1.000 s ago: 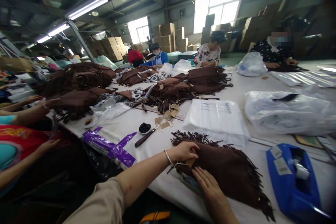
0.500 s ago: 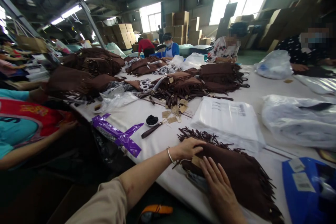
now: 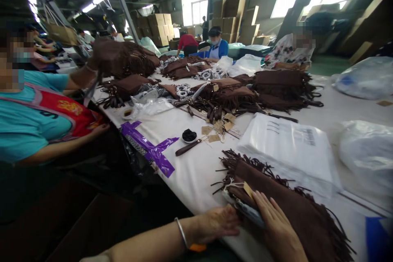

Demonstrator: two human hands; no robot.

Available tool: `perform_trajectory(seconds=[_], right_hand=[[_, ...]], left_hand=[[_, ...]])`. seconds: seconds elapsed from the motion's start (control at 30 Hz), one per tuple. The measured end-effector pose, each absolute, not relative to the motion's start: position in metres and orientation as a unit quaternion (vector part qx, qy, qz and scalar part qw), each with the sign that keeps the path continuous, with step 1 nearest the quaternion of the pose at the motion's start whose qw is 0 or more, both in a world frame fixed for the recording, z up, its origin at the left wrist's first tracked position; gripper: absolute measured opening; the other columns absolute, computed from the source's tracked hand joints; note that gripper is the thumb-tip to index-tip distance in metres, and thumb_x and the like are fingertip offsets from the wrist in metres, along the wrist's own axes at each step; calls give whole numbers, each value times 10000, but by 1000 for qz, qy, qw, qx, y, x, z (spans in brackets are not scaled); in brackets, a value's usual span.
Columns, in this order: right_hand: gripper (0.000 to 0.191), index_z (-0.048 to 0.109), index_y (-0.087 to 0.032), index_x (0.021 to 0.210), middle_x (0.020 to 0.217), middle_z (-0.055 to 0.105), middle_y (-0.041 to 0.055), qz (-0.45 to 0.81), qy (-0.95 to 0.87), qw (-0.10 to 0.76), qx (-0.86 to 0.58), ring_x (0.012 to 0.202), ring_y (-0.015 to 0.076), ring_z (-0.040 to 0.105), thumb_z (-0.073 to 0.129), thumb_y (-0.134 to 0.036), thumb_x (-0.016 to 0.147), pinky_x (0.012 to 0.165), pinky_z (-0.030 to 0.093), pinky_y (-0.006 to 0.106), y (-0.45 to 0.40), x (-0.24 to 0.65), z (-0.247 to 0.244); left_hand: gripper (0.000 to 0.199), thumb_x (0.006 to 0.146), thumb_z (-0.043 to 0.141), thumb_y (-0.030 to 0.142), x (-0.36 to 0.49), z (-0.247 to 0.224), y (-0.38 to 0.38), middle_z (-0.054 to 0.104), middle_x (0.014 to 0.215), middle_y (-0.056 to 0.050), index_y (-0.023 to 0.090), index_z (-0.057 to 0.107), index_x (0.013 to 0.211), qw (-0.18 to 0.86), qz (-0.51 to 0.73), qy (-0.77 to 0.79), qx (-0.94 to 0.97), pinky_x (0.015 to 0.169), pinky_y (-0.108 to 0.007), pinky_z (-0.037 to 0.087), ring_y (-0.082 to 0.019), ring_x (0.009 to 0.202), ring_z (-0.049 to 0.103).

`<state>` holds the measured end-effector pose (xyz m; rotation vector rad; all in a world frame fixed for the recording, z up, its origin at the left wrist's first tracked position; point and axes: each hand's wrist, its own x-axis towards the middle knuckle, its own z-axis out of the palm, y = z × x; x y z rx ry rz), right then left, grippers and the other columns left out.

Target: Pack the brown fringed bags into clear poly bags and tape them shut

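A dark brown fringed bag (image 3: 285, 196) lies on the white-covered table (image 3: 190, 188) in front of me. My right hand (image 3: 274, 223) rests on its near side, fingers stretched out, close to a tan tag (image 3: 248, 189) on a white string. Beside the bag's near left edge, at the table's rim, is my left hand (image 3: 219, 221), a bracelet on its wrist; its fingers are blurred and partly curled, and whether they grip anything is unclear. Some greyish plastic (image 3: 251, 213) shows under the bag's edge between my hands.
Clear plastic bags (image 3: 288, 147) lie beyond the bag. A small dish of black items (image 3: 189, 135), a brown strap (image 3: 188, 148) and purple tape (image 3: 150, 147) are left of them. Piles of brown bags (image 3: 282, 86) stand further back. A person in turquoise (image 3: 33, 118) is at left.
My left hand has come off the bag's top and moved down toward the table edge. My right hand stays on the bag. The view has shifted, and the person at left has raised a brown bag.
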<state>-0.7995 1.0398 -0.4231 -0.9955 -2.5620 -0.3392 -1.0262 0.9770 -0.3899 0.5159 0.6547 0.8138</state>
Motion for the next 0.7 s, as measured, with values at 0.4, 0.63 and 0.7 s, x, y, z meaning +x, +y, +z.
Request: perform_trajectory(seconds=[0.4, 0.63, 0.7], right_hand=[[736, 132, -6, 1446, 1262, 569, 136, -185, -909, 193, -321, 1144, 219, 565, 335, -43, 739, 908, 516, 366, 1038, -805, -400], [647, 70, 65, 1428, 1014, 695, 112, -235, -917, 214, -240, 880, 195, 682, 245, -217, 872, 686, 577, 300, 1045, -824, -388], [657, 60, 72, 1425, 944, 713, 99, -236, -922, 220, -212, 819, 190, 691, 229, -287, 902, 633, 574, 280, 1046, -825, -388]], left_hand=[[426, 769, 590, 333, -1003, -384, 1030, 676, 1046, -141, 65, 640, 1096, 813, 551, 164, 97, 950, -336, 430, -257, 1023, 615], [301, 676, 528, 216, -1023, -419, 1055, 695, 735, -157, -7, 663, 827, 866, 413, 282, -9, 654, -273, 521, -205, 670, 671], [231, 713, 533, 184, -1019, -427, 1066, 680, 653, -132, 3, 656, 787, 856, 392, 338, -13, 590, -267, 518, -180, 549, 647]])
